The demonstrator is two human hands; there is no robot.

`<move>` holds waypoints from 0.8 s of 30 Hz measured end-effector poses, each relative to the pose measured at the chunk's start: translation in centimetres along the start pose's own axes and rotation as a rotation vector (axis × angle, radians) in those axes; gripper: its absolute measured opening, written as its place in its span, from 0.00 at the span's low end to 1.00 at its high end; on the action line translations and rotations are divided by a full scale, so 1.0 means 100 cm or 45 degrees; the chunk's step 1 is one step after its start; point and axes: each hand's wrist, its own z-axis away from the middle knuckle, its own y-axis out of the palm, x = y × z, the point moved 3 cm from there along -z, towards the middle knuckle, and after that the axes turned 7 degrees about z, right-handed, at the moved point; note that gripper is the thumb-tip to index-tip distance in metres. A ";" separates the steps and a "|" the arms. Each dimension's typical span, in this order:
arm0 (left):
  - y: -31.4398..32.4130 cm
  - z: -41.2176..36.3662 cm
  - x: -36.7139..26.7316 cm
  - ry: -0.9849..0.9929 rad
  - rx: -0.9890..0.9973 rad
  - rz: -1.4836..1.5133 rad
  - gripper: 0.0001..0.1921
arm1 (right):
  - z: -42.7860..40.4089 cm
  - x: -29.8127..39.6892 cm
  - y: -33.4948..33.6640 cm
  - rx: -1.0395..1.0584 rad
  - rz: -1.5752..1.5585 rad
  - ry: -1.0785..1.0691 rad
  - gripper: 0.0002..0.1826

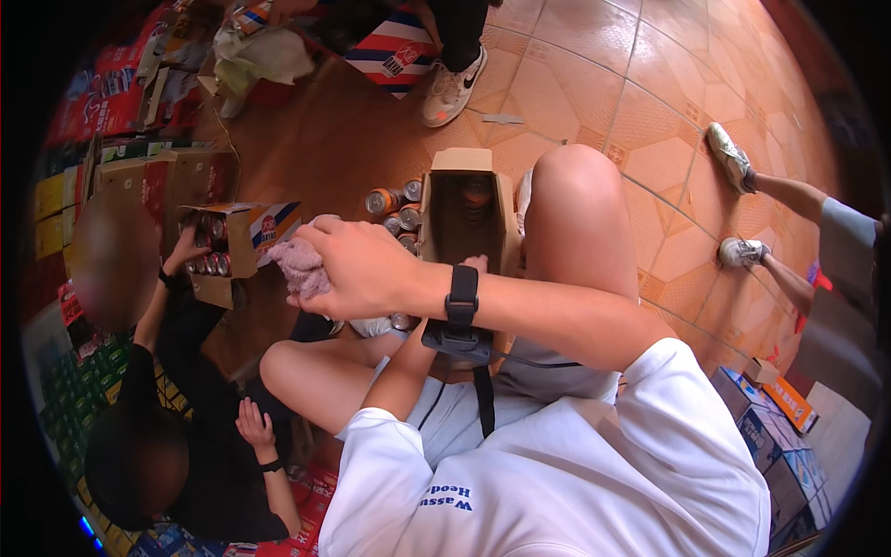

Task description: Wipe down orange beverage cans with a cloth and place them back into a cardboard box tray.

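An open cardboard box [431, 223] stands between my knees, with at least one drink can [477, 191] in its shadowy far end. My right hand [369, 268] is shut on a crumpled pink cloth [303, 268], held to the left of the box. The right forearm crosses over my left arm and hides much of it. Fingers of my left hand [477, 263] show at the near end of the box; the rest is covered, so its grip is unclear. Several drink cans [383, 202] stand close together on the floor along the box's left side.
To the left, a co-worker's hand [188, 247] reaches into a carton of cans [243, 244]. Another person's shoe [452, 87] is ahead, beside a striped carton [393, 52]. Stacked cartons [83, 390] line the left. A person's legs [793, 195] and blue boxes [773, 445] are at right.
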 end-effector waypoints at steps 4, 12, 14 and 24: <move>-0.026 0.078 -0.006 0.583 -0.301 -0.029 0.23 | -0.004 -0.002 0.003 0.014 0.024 -0.031 0.35; -0.026 0.294 -0.006 0.037 0.778 0.433 0.14 | -0.003 0.001 -0.004 -0.069 -0.092 -0.286 0.31; 0.000 0.355 0.023 -0.214 1.189 0.754 0.15 | 0.002 0.005 -0.005 0.017 -0.109 -0.208 0.31; 0.270 0.541 0.160 -0.701 1.041 0.828 0.25 | 0.010 -0.004 -0.002 0.042 0.088 -0.265 0.27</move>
